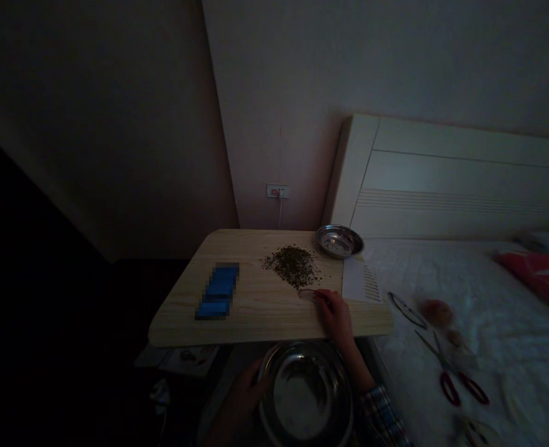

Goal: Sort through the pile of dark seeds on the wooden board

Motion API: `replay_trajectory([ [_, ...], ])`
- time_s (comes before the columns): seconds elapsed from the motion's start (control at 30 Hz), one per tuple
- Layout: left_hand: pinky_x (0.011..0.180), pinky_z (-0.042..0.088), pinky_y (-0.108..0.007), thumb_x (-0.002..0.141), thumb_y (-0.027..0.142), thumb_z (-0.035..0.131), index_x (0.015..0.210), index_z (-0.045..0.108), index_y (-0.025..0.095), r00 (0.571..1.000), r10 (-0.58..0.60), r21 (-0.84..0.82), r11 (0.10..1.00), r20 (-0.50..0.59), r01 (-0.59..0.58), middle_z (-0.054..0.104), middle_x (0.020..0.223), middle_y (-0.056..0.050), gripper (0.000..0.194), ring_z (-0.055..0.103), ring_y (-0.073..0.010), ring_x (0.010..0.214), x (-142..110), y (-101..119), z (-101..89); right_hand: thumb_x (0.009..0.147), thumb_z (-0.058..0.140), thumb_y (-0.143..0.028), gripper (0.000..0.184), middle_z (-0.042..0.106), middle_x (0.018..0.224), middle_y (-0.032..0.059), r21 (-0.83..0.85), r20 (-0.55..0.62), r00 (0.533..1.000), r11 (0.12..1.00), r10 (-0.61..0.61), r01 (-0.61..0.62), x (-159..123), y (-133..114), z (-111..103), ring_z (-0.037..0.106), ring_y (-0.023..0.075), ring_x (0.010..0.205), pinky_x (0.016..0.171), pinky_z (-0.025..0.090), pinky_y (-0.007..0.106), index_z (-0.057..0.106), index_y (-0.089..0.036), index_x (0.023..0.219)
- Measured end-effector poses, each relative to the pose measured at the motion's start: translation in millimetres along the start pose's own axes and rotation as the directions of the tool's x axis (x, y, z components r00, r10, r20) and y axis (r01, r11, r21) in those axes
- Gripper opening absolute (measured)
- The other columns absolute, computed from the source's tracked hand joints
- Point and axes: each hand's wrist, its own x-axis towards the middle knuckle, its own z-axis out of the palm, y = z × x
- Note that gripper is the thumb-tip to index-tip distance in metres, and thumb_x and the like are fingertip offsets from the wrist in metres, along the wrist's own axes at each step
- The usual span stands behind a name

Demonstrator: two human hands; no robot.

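Observation:
My left hand grips the left rim of a wide stainless steel bowl, held just below the front edge of the table. The bowl's inside is shiny, with nothing I can make out in it. Over the table's front right part, my right hand is closed on a thin tweezers-like tool. Its tip points left, at the near edge of a spread pile of small dark green-brown grains. Single grains lie scattered around the pile. Dim light hides the tool's exact shape.
Behind the pile stands a second steel bowl on the light wooden table. A white slotted sheet lies at its right edge, a blurred blue object at left. Red-handled scissors rest on the white bed.

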Motion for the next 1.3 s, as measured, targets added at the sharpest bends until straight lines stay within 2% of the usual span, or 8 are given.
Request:
replay_trajectory([
  [0.17,0.089,0.048,-0.034,0.066,0.026,0.059,0.100,0.069,0.015,1.000,0.009,-0.031,0.999,0.025,-0.009,0.072,0.105,-0.006,0.037,0.063,-0.0283,0.101,-1,0,0.1,0.085,0.043,-0.025,0.024,0.062,0.091,0.0060,-0.018,-0.003,1.000,1.000,-0.014,0.014,-2,-2,-1,0.056,0.0196,0.087,0.078,0.044,0.032,0.061,-0.022,0.100],
  [0.33,0.091,0.046,-0.035,0.066,0.029,0.060,0.101,0.068,0.015,0.999,-0.030,-0.024,0.999,-0.020,0.029,0.071,0.108,-0.007,0.038,0.060,-0.0297,0.106,0,-5,-0.9,0.085,0.043,-0.025,0.024,0.062,0.093,0.0069,-0.007,-0.026,1.000,1.000,-0.007,0.007,0,0,-1,0.057,0.0192,0.086,0.078,0.045,0.032,0.061,-0.020,0.100],
  [0.5,0.092,0.046,-0.035,0.067,0.029,0.059,0.103,0.068,0.017,1.000,-0.015,-0.019,1.000,0.013,0.015,0.070,0.109,-0.006,0.038,0.060,-0.0288,0.107,1,-6,-0.9,0.084,0.044,-0.022,0.023,0.061,0.095,0.0068,-0.011,-0.019,1.000,1.000,-0.017,0.017,-1,1,-1,0.056,0.0189,0.088,0.079,0.044,0.031,0.060,-0.020,0.101],
  [0.73,0.089,0.047,-0.036,0.066,0.028,0.060,0.100,0.068,0.013,1.000,0.002,-0.013,1.000,0.015,-0.002,0.072,0.104,-0.008,0.038,0.062,-0.0295,0.103,5,-7,-0.1,0.083,0.045,-0.020,0.027,0.062,0.092,0.0049,0.038,0.006,1.000,0.999,0.019,-0.019,-1,0,0,0.057,0.0174,0.082,0.075,0.046,0.030,0.056,-0.021,0.108],
  [0.87,0.090,0.047,-0.037,0.066,0.027,0.060,0.099,0.069,0.013,0.999,-0.003,-0.005,1.000,0.033,0.004,0.073,0.103,-0.008,0.037,0.062,-0.0300,0.103,4,-5,-0.8,0.084,0.045,-0.019,0.026,0.062,0.094,0.0050,0.048,0.019,1.000,0.999,0.007,-0.008,-1,-1,-1,0.057,0.0177,0.085,0.076,0.045,0.030,0.057,-0.022,0.106],
  [1.0,0.090,0.047,-0.037,0.063,0.027,0.060,0.099,0.069,0.012,1.000,-0.010,-0.016,1.000,-0.012,0.010,0.072,0.105,-0.009,0.040,0.062,-0.0304,0.102,3,-4,0.1,0.084,0.045,-0.020,0.025,0.062,0.097,0.0053,0.048,0.006,1.000,0.999,0.001,-0.001,-1,-2,-1,0.057,0.0175,0.087,0.076,0.045,0.029,0.057,-0.022,0.105],
  [1.3,0.090,0.047,-0.037,0.062,0.027,0.061,0.099,0.069,0.012,0.999,-0.041,-0.007,0.999,-0.008,0.041,0.072,0.105,-0.010,0.040,0.062,-0.0311,0.103,6,-11,-0.1,0.084,0.044,-0.019,0.025,0.062,0.096,0.0052,0.050,0.018,1.000,0.999,-0.016,0.015,-1,-2,0,0.057,0.0177,0.087,0.077,0.045,0.030,0.057,-0.022,0.105],
])
